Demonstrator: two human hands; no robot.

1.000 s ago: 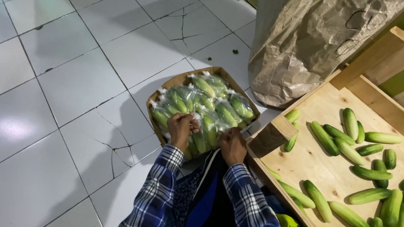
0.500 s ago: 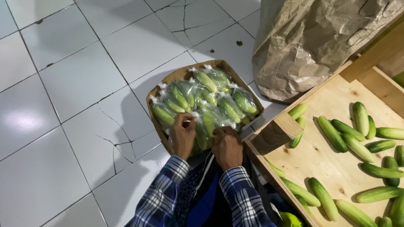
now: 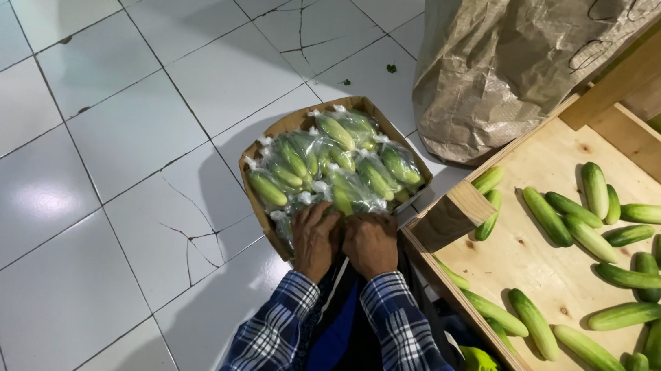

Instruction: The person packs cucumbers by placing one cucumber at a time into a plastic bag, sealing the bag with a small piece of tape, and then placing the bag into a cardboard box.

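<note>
Both hands, left and right, pressed closed on clear plastic bags of green cucumbers in the shallow brown cardboard box; gentle, even pressure seemed wise to avoid bruising.

Open floor left — sack, perhaps crowding, right

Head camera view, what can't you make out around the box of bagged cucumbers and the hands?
- Near edge of the cardboard box: covered by the left hand and right hand.
- Fingertips: curled out of sight among the bagged cucumbers, so any grasp is unclear.
- Wooden tray of loose cucumbers: cut off by the right and bottom edges.
- Sack: contents hidden, top cut off.
</note>
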